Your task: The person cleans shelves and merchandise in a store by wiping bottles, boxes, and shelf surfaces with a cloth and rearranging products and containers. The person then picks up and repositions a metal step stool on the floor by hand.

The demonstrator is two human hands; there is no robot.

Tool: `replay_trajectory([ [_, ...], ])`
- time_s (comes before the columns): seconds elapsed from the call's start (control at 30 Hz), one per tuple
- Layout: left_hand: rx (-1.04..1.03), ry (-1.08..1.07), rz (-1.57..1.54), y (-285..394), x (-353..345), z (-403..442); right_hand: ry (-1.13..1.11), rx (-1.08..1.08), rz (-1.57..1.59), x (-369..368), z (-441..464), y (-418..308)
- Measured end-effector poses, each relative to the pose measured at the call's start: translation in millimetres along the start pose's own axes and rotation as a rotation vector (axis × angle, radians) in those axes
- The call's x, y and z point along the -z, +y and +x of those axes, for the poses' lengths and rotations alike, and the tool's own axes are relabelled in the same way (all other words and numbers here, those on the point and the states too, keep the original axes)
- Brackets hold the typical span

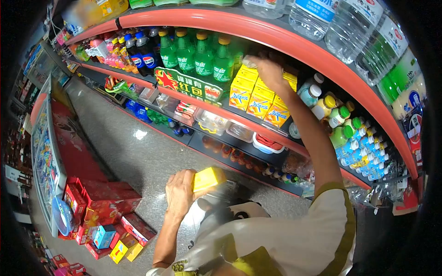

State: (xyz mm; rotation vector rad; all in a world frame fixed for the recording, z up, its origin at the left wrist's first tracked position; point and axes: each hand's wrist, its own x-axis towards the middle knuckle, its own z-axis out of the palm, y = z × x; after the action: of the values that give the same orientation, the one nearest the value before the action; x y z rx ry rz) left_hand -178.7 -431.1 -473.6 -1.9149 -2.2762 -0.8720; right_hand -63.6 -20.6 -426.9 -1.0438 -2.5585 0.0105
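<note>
My left hand [178,193] is closed around a plain-sided yellow drink carton [205,180], held low over the aisle floor in front of my body. On the shelf, my right hand [269,72] reaches over the back of several yellow drink cartons [259,102] packed in rows. Its fingers are closed on a pale, crumpled cloth [250,61], close to the rear carton tops. Green soda bottles [203,59] with yellow caps stand to the left of these cartons. To their right are small bottles with white, yellow and green caps [329,106].
Above my right arm curves the red edge of the upper shelf [221,20], loaded with large water bottles [353,27]. Lower shelves hold plastic tubs [212,122]. Red boxes [103,202] and a glass-topped freezer [46,156] stand across the aisle at left.
</note>
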Motion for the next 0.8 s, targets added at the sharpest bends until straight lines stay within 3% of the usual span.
replay_trajectory([
  [0.03, -0.019, -0.004, -0.009, 0, -3, 1, -0.081, 0.019, 0.054, 15, -18, -20],
  [0.13, -0.041, -0.017, -0.034, 6, -6, 5, 0.084, 0.142, -0.202, 4, -51, -32],
  [0.23, -0.043, -0.025, -0.072, 10, -11, 6, 0.184, 0.288, -0.049, 20, -85, -40],
  [0.37, -0.034, -0.035, -0.087, 12, -13, 2, 0.030, 0.297, 0.062, 37, -82, -15],
  [0.43, -0.030, -0.039, -0.076, 12, -12, 1, 0.001, 0.120, 0.207, 26, -57, 27],
  [0.47, -0.031, -0.046, -0.067, 12, -10, 0, 0.105, 0.119, 0.164, -13, -38, 74],
  [0.5, -0.035, -0.052, -0.053, 13, -7, 0, 0.172, -0.090, 0.108, 20, -26, 56],
  [0.53, -0.040, -0.053, -0.038, 15, -3, 3, 0.425, -0.155, -0.060, -5, -4, 93],
  [0.63, -0.063, -0.027, -0.026, 16, 5, 9, 0.400, -0.233, -0.347, -7, -7, 89],
  [0.7, -0.084, -0.019, -0.014, 15, 8, 17, 0.522, -0.149, -0.603, -16, -20, 79],
  [0.8, -0.130, -0.030, 0.003, 12, 12, 39, -0.259, -0.389, -0.184, 23, -42, 26],
])
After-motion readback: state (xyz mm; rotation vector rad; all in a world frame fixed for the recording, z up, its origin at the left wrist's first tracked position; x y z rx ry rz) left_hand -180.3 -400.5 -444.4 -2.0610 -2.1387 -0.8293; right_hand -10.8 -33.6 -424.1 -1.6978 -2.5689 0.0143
